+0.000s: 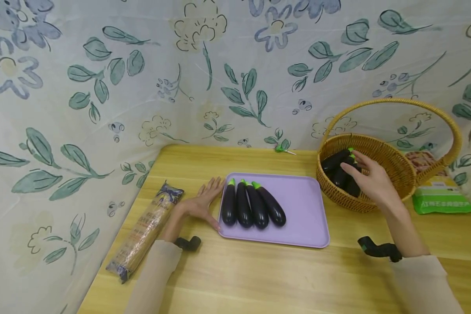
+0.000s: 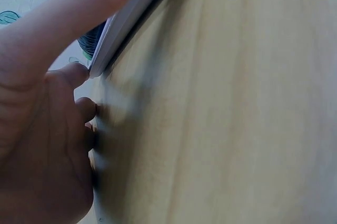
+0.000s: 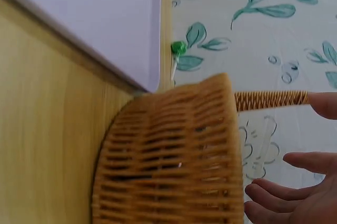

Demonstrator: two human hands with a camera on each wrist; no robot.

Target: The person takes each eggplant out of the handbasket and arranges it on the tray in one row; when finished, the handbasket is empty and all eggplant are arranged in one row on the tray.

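Note:
A lilac tray [image 1: 304, 209] lies on the wooden table with several dark eggplants [image 1: 272, 205] side by side on its left half, green stem ends toward the back. Fingers spread, my left hand [image 1: 199, 205] touches the tray's left edge with thumb and index finger. To the right stands a wicker basket [image 1: 394, 168] with more eggplants [image 1: 335, 160] in it. My right hand [image 1: 370, 176] reaches over the basket, close above these eggplants. In the right wrist view, thumb and fingers of the right hand [image 3: 310, 197] are apart, and no eggplant shows between them.
A long packet of what looks like dried noodles [image 1: 145, 233] lies left of my left arm. Near the table's back edge is a green lollipop [image 1: 279, 148]. A green and white bag [image 1: 443, 198] and a reddish packet [image 1: 420, 160] sit beside the basket. Floral cloth [image 1: 141, 109] hangs behind.

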